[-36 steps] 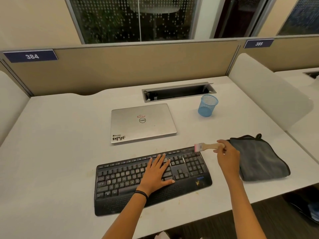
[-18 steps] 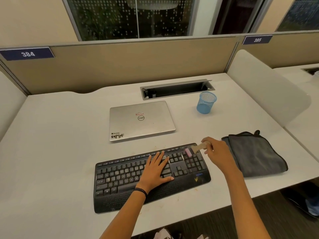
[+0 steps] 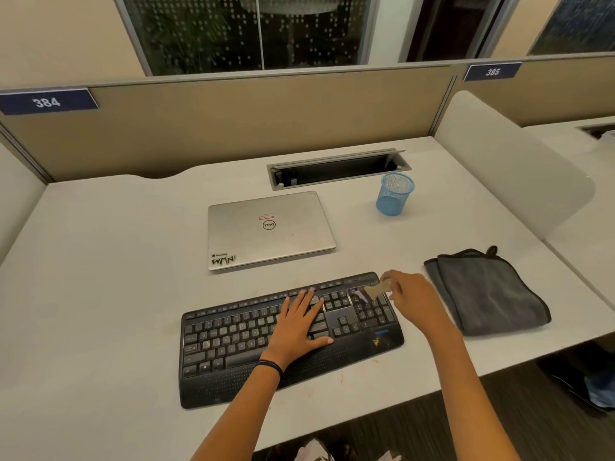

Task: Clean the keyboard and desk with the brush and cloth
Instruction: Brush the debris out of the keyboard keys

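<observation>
A black keyboard (image 3: 233, 337) lies near the front edge of the white desk (image 3: 100, 261). My left hand (image 3: 299, 324) rests flat on its middle keys, fingers spread. My right hand (image 3: 412, 301) grips the wooden handle of a small brush (image 3: 372, 290). The brush's pink bristles lie blurred over the number pad at the keyboard's right end. A folded grey cloth (image 3: 489, 291) sits on the desk just right of the keyboard, apart from my right hand.
A shut silver laptop (image 3: 269, 227) lies behind the keyboard. A blue mesh cup (image 3: 394, 194) stands at the back right, in front of an open cable tray (image 3: 339, 168). Beige partitions bound the desk at the back and right.
My right hand has brought the brush down and left, from above the keyboard's right corner onto the number pad keys. My left hand has stayed on the keys.
</observation>
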Demonstrator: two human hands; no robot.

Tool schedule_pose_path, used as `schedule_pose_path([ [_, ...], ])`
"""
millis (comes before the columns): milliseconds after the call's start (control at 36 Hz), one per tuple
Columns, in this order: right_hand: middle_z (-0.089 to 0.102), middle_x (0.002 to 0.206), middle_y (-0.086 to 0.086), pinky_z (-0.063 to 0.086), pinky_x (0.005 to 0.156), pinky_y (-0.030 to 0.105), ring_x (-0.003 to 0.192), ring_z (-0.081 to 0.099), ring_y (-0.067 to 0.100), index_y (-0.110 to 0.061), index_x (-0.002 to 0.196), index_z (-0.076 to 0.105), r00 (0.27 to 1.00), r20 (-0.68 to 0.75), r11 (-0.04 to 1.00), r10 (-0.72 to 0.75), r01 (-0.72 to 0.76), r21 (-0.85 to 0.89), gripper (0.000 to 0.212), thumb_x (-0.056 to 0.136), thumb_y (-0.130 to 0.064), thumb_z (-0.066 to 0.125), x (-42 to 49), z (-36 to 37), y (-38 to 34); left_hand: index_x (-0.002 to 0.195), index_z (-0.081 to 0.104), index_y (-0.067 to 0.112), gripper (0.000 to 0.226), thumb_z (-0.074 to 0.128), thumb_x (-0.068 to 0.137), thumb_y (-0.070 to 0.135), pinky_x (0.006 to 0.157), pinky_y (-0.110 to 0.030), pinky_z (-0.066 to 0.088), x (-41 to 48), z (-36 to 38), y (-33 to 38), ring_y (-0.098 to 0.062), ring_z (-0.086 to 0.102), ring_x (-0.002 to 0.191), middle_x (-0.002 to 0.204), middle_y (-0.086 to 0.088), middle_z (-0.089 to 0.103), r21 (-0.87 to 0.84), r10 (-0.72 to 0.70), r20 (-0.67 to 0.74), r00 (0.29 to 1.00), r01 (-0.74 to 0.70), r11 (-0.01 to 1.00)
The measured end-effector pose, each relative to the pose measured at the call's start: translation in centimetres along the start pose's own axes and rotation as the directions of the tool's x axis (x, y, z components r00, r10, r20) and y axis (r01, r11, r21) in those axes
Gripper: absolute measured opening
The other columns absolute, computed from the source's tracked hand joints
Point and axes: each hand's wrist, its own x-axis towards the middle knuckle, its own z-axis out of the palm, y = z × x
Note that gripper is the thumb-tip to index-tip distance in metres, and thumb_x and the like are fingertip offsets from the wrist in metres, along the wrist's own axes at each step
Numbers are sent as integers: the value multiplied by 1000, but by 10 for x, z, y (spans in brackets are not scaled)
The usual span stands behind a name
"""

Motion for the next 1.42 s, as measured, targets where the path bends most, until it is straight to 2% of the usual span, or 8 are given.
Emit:
schedule_pose_path([
  [83,69,93,4,51,71,32,79,64,17,-18,102,64,998,57,1000,8,-9,4,27,96,-12,38,-5,-5,3,150,-3,29,87,34,84,73,116,-42,-15,-1,-1,0,-18,-19,143,148,4,-26,-6,-12,13,1000,12,1000],
  [278,70,93,4,54,73,36,78,66,18,-16,109,62,1000,3,1000,0,0,9,26,97,-14,39,-12,-10,1,142,-12,34,104,-11,56,93,114,-39,-18,0,3,-2,-15,-24,138,149,4,-25,-23,14,-12,1000,-15,1000],
  [361,69,96,2,54,75,33,82,64,16,-17,106,64,997,75,1000,15,-15,-6,25,96,-12,41,-17,-10,5,142,-12,34,104,-11,56,93,114,-39,-18,0,3,-2,-16,-24,138,149,4,-25,-34,11,-10,1000,-11,999],
  [667,70,96,0,53,71,28,81,66,13,-19,111,62,999,45,1000,-9,9,1,25,96,-14,42,-27,-7,2,141,-14,32,105,-11,55,93,111,-37,-21,0,2,-2,-16,-26,137,149,3,-26,-34,11,-4,1000,-11,999],
  [806,70,87,2,54,68,33,75,65,15,-19,110,61,997,-78,999,12,-9,35,24,96,-15,41,-29,-5,4,141,-14,33,105,-12,56,93,111,-36,-22,0,3,-2,-17,-26,138,149,3,-25,-30,8,-2,1000,-9,1000],
  [1194,70,91,-5,52,68,21,75,66,7,-24,108,63,999,-28,995,16,-13,96,24,96,-16,43,-33,0,9,149,-3,29,114,-11,55,93,110,-36,-22,0,1,-1,-16,-26,137,149,3,-26,-32,9,3,1000,-9,999],
  [1306,70,86,-1,54,66,28,73,66,12,-21,108,63,996,-82,997,37,-32,65,24,96,-13,44,-34,-2,12,149,-2,28,114,-10,56,94,111,-36,-22,-1,0,-1,-16,-25,138,149,3,-25,-41,15,-2,1000,-15,999],
  [1417,70,92,-4,49,64,17,76,66,7,-24,108,63,998,-39,995,39,-35,98,24,96,-15,43,-35,2,11,149,-3,28,113,-10,56,93,111,-37,-22,-1,1,-1,-16,-26,138,149,3,-25,-34,13,-1,1000,-13,999],
])
